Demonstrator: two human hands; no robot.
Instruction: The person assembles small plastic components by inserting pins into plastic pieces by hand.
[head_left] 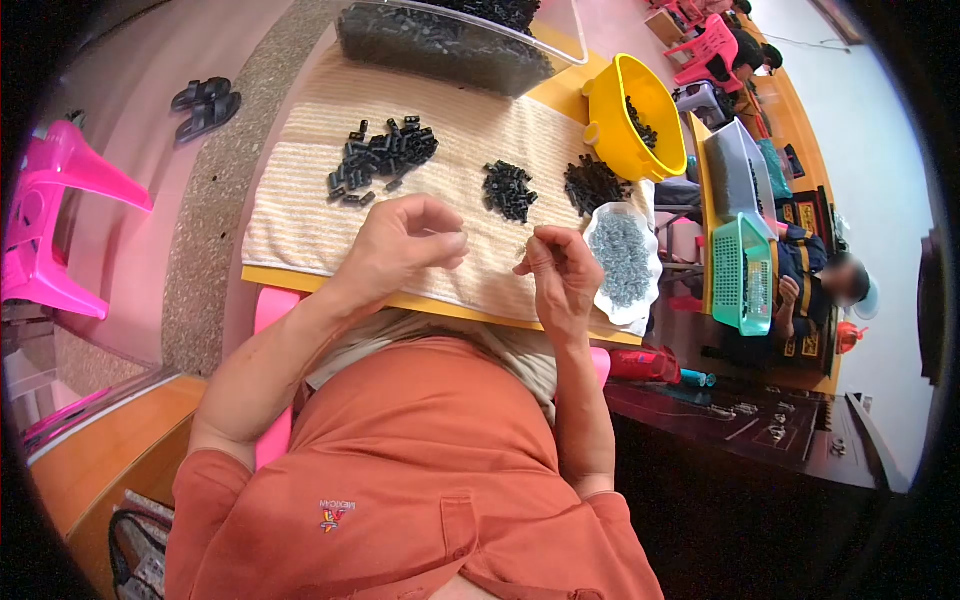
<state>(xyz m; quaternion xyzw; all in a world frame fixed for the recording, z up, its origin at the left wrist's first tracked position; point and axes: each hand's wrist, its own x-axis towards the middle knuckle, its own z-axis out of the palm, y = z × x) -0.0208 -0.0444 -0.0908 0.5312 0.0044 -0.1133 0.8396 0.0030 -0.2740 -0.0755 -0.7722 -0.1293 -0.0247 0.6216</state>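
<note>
My left hand (pixel 415 240) is over the striped towel (pixel 300 180), just below a pile of black plastic parts (pixel 385 155). Its fingers are curved, with a small gap between thumb and index finger and nothing visible in it. To the right, my right hand (pixel 562 275) is closed in a pinch; whatever lies between its fingertips is too small to make out. Above that hand sit a smaller heap of black parts (pixel 509 191) and a heap of thin black pieces (pixel 595 185). Close by on its right stands a scalloped white dish (pixel 645 285) full of small, shiny, greyish pieces.
A clear bin (pixel 560 45) of black parts stands at the table's far edge, beside a yellow basin (pixel 600 100). Further right are a green basket (pixel 741 275), a grey bin (pixel 735 165) and a seated person (pixel 805 285). A pink stool (pixel 70 220) stands left.
</note>
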